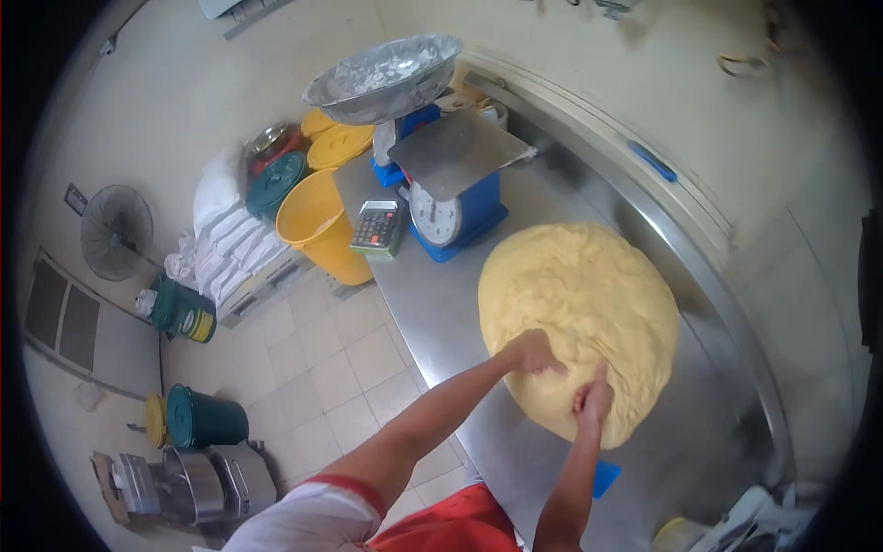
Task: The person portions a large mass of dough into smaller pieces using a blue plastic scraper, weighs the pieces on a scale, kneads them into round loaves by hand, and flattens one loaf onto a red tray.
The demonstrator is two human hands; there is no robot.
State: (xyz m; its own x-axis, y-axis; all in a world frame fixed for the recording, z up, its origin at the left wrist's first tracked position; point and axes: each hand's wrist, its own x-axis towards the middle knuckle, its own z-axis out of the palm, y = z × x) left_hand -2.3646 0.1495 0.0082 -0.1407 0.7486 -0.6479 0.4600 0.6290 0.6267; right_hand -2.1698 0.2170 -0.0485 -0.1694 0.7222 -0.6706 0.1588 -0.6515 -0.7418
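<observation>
As the left hand point(536, 352) rests on yellow dough point(575, 290), right hand point(594, 401) part-curled, one digit extended, cannot tell if either grasps

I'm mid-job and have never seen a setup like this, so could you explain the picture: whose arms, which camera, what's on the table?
There is no machine: these are a person's own bare hands. The one picture comes from a fisheye camera worn on the head, looking down, so straight edges bend near the rim. The left hand and right hand both touch a big mass of yellow dough; whether the fingers grip any is unclear. It rests on a metal table. Farther along stand a flat-topped blue scale, a calculator and a second scale under a metal bowl. A flat blue piece shows just this side of the dough.
</observation>
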